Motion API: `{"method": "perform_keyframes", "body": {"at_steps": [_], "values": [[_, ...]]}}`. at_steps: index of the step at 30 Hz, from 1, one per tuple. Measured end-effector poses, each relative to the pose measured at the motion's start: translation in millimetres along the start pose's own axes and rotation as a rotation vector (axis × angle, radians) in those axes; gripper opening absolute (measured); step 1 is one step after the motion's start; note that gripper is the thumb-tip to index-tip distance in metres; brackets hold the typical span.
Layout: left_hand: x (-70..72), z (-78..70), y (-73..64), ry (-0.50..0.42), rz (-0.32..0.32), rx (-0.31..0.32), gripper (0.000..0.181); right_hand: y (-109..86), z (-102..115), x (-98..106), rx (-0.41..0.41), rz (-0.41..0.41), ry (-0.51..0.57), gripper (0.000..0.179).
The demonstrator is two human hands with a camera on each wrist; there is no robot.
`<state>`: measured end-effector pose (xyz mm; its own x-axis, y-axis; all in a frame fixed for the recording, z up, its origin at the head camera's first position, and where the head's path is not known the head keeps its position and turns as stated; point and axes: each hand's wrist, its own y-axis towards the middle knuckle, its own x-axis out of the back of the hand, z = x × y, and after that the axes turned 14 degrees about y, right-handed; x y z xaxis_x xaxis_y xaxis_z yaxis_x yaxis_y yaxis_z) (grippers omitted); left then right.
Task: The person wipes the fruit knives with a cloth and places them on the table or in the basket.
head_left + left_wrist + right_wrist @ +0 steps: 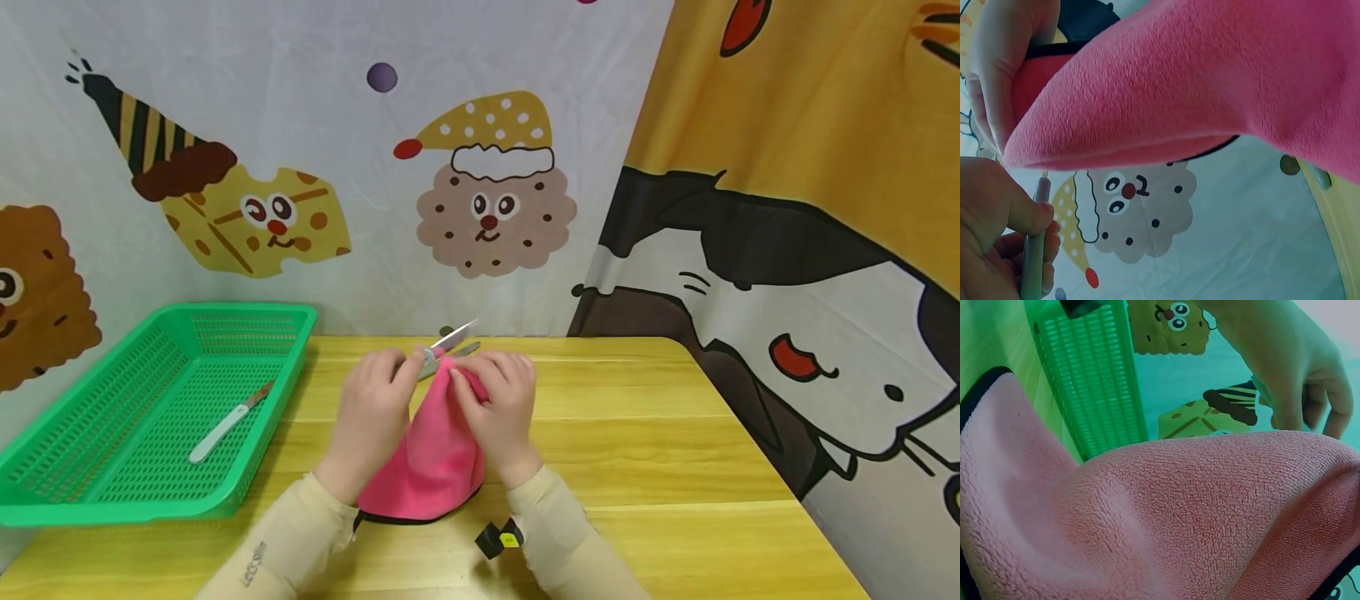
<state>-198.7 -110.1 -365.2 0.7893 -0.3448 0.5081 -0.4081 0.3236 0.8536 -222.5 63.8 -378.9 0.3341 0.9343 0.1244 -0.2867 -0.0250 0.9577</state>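
Note:
My left hand (377, 408) grips a small knife by its pale green handle (1035, 250), with the blade (455, 335) pointing up and away to the right. My right hand (501, 400) pinches the top of a pink fleecy cloth (435, 467) with dark edging. From there the cloth hangs in folds between both forearms, its lower edge by the tabletop. In the left wrist view the knife's upper end meets the cloth's edge, which hides most of the blade. Behind the hands, a second knife (468, 348) lies on the table, partly covered.
A green perforated basket (273, 433) stands at the left, holding a white-handled knife (221, 432) with a brownish blade. The wooden table (637, 450) reaches back to a cartoon-printed curtain (360, 308). A black piece with a yellow label (508, 540) sits by the right sleeve.

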Motion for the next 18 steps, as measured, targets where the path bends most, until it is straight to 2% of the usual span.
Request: {"method": "perform_keyframes", "body": {"at_steps": [8,18], "values": [[-0.1,-10.1,-2.4,-0.014,0.063,0.001,0.025,-2.1,0.5,-4.3,-0.019,0.011,-0.004,0.008],[-1.8,-14.4,-13.6,-0.022,0.043,-0.028,0.02,-6.3,-6.9,-6.3,-0.071,0.047,-0.079,0.006]]}}
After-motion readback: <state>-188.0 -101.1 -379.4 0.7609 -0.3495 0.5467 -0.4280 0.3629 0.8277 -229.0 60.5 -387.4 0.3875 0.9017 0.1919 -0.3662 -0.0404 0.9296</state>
